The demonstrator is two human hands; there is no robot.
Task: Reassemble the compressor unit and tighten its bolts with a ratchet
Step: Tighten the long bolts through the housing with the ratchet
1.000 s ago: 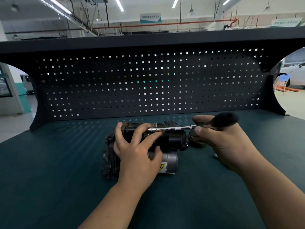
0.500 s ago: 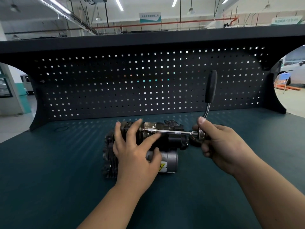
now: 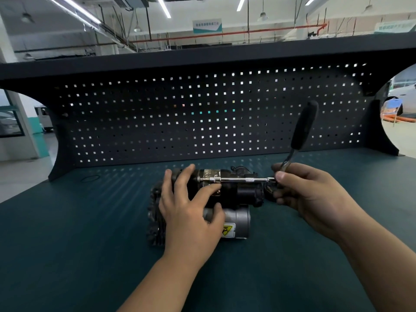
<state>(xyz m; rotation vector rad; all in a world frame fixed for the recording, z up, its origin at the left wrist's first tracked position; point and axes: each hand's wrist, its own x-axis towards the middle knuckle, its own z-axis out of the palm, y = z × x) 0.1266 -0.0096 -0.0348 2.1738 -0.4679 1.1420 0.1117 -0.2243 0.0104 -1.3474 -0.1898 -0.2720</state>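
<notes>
Head camera view looking forward and down over a dark teal work surface [image 3: 85, 248] backed by a black perforated metal pegboard [image 3: 157, 122] with a dark shelf [image 3: 202, 57] across its top. A black compressor unit [image 3: 245, 193] lies on its side on the surface, near the middle and a little toward the back. Dark ribbed cooling fins [image 3: 154, 221] form its left end. A smooth grey metal cylinder [image 3: 241, 218] runs along its near side, carrying a yellow warning label [image 3: 227, 229].

The left hand [image 3: 191, 212] lies flat on top of the compressor unit with fingers spread and fairly straight, pressing down on it rather than closing round anything. Its thumb rests against the grey metal cylinder, and its index finger reaches toward the far end of the tool.

The right hand [image 3: 308, 194], just beside the right end of the unit, has its fingers and thumb curled round the head of a ratchet [image 3: 302, 129]. The black handle of the ratchet stands up and tilts to the right, in front of the pegboard. A slim chrome extension bar [image 3: 243, 179] runs level from the ratchet head leftward across the top of the unit. Its far tip meets the body just above the left index finger; the bolt itself is too small to make out.

A thin dark ring [image 3: 90, 178] lies on the surface well to the left, near the pegboard
</notes>
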